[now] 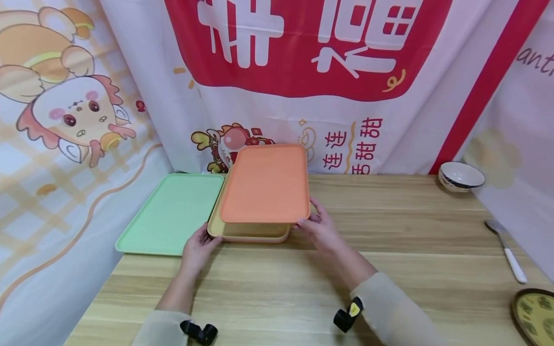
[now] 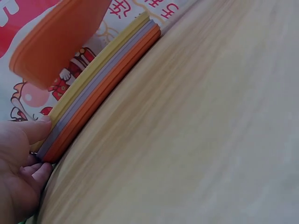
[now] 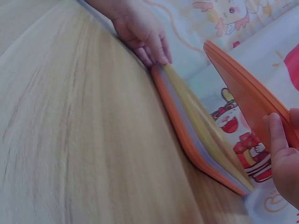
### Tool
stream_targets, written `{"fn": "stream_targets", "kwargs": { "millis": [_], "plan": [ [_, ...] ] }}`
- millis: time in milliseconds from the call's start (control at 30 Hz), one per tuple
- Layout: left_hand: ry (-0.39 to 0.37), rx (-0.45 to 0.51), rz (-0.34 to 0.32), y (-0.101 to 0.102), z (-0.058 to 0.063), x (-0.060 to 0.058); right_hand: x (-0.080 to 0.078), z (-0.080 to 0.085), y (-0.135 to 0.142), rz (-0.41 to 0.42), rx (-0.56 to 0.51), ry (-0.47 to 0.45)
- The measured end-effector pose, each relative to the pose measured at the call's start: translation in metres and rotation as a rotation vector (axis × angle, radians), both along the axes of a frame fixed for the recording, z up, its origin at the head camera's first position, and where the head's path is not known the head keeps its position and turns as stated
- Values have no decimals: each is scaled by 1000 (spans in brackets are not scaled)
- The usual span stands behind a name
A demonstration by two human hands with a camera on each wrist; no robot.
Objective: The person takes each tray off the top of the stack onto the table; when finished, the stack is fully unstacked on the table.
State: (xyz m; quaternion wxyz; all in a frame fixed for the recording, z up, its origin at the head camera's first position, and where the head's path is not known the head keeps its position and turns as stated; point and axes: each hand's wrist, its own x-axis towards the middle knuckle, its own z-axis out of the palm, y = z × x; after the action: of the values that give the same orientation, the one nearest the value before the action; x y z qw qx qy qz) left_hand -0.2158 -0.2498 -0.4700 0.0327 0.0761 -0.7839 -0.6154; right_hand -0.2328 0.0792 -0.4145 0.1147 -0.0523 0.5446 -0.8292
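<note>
Orange tray (image 1: pixel 266 182) seemed light, best rim-held: our right grip (image 1: pixel 319 228) pinched it, left grip (image 1: pixel 200 245) the stack (image 1: pixel 251 232), near our bench (image 1: pixel 277 293)'s far edge.

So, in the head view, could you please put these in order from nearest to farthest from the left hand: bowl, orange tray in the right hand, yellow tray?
1. Yellow tray: top of the stack whose near left corner the left hand pinches.
2. Orange tray: raised above it, in the right hand.
3. Bowl: far right of the table.
</note>
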Motion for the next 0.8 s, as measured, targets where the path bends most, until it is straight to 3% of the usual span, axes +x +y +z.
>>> {"fn": "stream_targets", "kwargs": {
  "millis": [333, 533, 800],
  "plan": [
    [3, 29, 20, 4, 0, 2, 11, 21, 52, -3, -6, 68],
    [-13, 52, 16, 2, -2, 1, 18, 17, 92, 21, -38, 144],
    [-24, 38, 10, 1, -2, 1, 29, 9, 141, 57, -58, 158]
  ]
}}
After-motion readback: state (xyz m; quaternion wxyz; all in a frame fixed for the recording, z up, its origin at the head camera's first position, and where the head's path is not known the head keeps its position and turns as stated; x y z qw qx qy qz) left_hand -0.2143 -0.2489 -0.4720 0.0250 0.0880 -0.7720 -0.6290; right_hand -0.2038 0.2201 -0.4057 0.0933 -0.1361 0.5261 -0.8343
